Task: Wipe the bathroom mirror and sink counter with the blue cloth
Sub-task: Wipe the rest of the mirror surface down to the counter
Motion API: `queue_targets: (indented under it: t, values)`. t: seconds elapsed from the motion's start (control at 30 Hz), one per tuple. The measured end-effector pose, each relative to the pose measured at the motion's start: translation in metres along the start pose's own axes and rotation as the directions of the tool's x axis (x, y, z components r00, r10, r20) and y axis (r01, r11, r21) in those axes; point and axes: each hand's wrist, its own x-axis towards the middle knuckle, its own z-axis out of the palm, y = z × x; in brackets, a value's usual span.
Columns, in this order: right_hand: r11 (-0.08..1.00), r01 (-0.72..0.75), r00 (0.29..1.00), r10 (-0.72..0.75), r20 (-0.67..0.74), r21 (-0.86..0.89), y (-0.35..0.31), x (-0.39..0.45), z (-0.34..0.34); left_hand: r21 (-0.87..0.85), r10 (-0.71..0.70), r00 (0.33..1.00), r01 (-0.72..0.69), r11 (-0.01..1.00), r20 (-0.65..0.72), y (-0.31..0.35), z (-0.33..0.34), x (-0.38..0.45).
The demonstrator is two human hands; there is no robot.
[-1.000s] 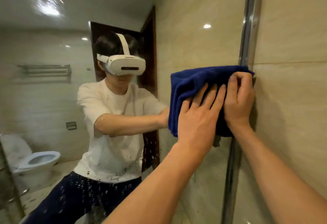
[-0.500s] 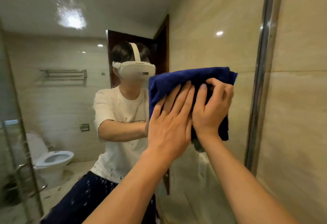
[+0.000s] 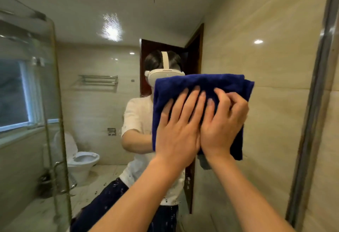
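Cloth (image 3: 194,85), dark blue and folded into a thick pad, lies flat against the mirror (image 3: 238,30) at head height, right of the middle of the glass and well apart from the metal frame (image 3: 311,103) at the mirror's right edge. Both hands are on it, side by side and touching. The left hand (image 3: 178,131) presses it with fingers straight and slightly spread, palm flat on the fabric. The right hand (image 3: 220,129) has its fingers bent at the knuckles, the tips digging into the cloth and bunching it a little; whether the thumb hooks round an edge cannot be told. The cloth's lower right corner hangs below the right hand. In the mirror, the cloth covers the reflected person's face below a white headset (image 3: 163,73). Also reflected are a toilet (image 3: 82,160), a towel rack (image 3: 98,80), a glass shower screen (image 3: 27,85), a window (image 3: 14,94) and a dark door (image 3: 194,52).
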Motion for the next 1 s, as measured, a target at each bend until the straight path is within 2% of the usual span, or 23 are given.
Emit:
queue_targets:
  t: [0.13, 0.23, 0.3, 0.4, 0.5, 0.6, 0.7, 0.8, 1.0]
  values:
    - [1.0, -0.005, 1.0, 0.005, -0.013, -0.031, -0.025, -0.018, 0.009, -0.048, -0.022, 1.0, 0.022, 0.999, 0.005, -0.028, -0.009, -0.012]
    - [1.0, -0.017, 1.0, 0.017, 0.004, 0.01, -0.051, -0.036, 0.015, -0.235, -0.039, 0.998, 0.028, 0.972, -0.042, -0.058, -0.019, -0.024]
    - [0.998, 0.0, 0.999, -0.002, 0.039, 0.057, -0.072, -0.048, 0.021, -0.27, -0.104, 0.993, 0.083, 0.959, -0.063, -0.078, -0.025, -0.034]
    - [0.992, 0.033, 0.994, -0.045, 0.098, 0.123, -0.1, -0.062, 0.03, -0.191, -0.198, 0.978, 0.182, 0.964, -0.07, -0.101, -0.027, -0.047]
    - [0.983, 0.062, 0.989, -0.085, 0.125, 0.173, -0.105, -0.065, 0.032, -0.092, -0.211, 0.975, 0.204, 0.975, -0.069, -0.107, -0.026, -0.051]
    - [0.974, 0.126, 0.98, -0.151, 0.129, 0.188, -0.083, -0.056, 0.025, 0.017, -0.2, 0.977, 0.201, 0.979, -0.071, -0.089, -0.022, -0.043]
    - [0.992, 0.061, 0.995, -0.07, 0.07, 0.114, -0.058, -0.038, 0.02, 0.048, -0.084, 0.995, 0.087, 0.995, -0.057, -0.063, -0.014, -0.023]
    - [0.998, -0.005, 1.0, 0.004, 0.011, 0.062, -0.065, -0.034, 0.024, 0.056, -0.029, 0.998, 0.033, 0.998, -0.061, -0.069, -0.014, -0.015]
    - [0.992, 0.036, 0.998, -0.041, 0.043, 0.118, -0.129, -0.052, 0.047, 0.131, -0.123, 0.988, 0.135, 0.982, -0.092, -0.131, -0.029, -0.037]
